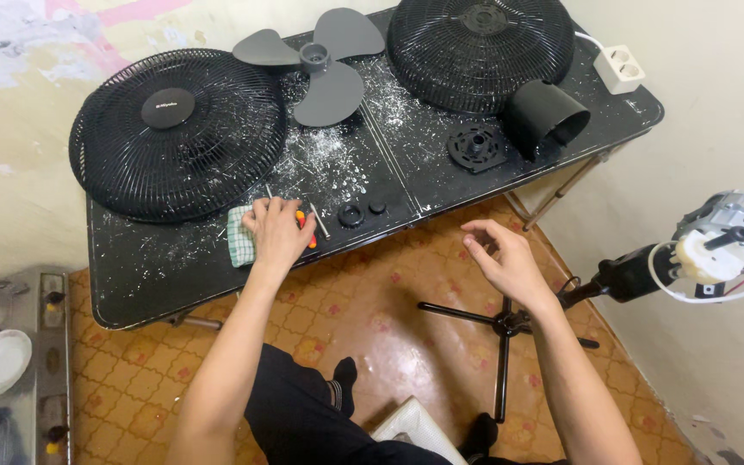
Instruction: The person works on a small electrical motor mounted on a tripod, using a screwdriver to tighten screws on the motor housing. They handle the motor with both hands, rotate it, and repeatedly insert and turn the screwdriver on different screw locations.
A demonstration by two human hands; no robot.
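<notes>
left hand [277, 231]: lay palm-down on the near edge of the black table [157, 280], fingers curled over an orange-handled tool [307, 231]; grip not clear, couldn't tell if clamped.
right hand [501, 258]: hung off the table over the tiled floor [363, 310], fingers loosely spread, holding nothing.
tool position: under the left hand, between the checked cloth [238, 245] on its left and two small black knobs [362, 212] on its right.
long axis: looked near-to-far; mostly hidden.
nearer hand: left, touching; right well apart.
edges: table rim just near of the tool.
open room: far side crowded by front grille [178, 133], fan blade [325, 65], rear grille [481, 52]; exposed motor [725, 241] on its stand at right.
</notes>
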